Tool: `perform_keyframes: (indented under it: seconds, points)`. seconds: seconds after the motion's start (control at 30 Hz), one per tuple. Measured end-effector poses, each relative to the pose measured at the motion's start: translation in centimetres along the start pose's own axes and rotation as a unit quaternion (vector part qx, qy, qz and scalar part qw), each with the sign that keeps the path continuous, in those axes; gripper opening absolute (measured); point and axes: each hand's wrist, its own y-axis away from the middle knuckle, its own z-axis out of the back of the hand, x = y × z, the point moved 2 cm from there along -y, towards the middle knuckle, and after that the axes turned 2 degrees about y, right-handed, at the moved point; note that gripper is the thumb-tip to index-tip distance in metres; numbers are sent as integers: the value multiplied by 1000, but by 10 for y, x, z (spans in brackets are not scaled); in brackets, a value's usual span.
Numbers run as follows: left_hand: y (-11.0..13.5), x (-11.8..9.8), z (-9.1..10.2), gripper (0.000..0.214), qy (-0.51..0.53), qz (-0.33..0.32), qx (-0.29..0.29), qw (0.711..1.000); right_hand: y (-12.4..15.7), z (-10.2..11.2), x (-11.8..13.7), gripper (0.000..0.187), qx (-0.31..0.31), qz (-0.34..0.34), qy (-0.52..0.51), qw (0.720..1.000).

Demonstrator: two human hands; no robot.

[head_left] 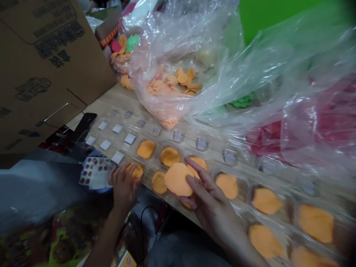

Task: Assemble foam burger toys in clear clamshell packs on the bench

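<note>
My right hand (210,193) holds a flat, soft-looking orange disc (178,179) between thumb and fingers, above the clear plastic tray (246,185). At the tray's near edge, my left hand (124,185) curls its fingers around another orange disc (135,171) that sits in a compartment. Several compartments along the two near rows hold similar orange pieces, such as the one in the upper row (146,149). Small white squares (117,128) lie in the compartments at the tray's left end. The far row shows small grey round shapes (201,144).
Behind the tray, a clear plastic bag (178,48) holds many orange pieces (164,84). Red or pink pieces (314,122) show through plastic at right. A large cardboard box (50,63) stands at left. Sticker sheets (94,172) lie beside my left hand.
</note>
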Motion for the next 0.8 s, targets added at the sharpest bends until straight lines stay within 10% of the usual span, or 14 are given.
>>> perform_keyframes:
  seconds: [0.47, 0.6, 0.67, 0.8]
  points:
    - [-2, -18, 1, 28, 166, 128, -14, 978, -11, 2, -15, 31, 9, 9, 82, 997]
    - [-27, -39, 10, 34, 440, 281, 159, 838, -12, -14, -18, 28, 48, 14, 103, 993]
    - [-46, -28, 8, 33, 465, 348, 150, 800, -13, -18, -18, 31, 53, 6, 95, 994]
    - [-85, 35, -2, 37, 207, 281, -51, 936, -11, -6, -14, 36, 40, 15, 104, 994]
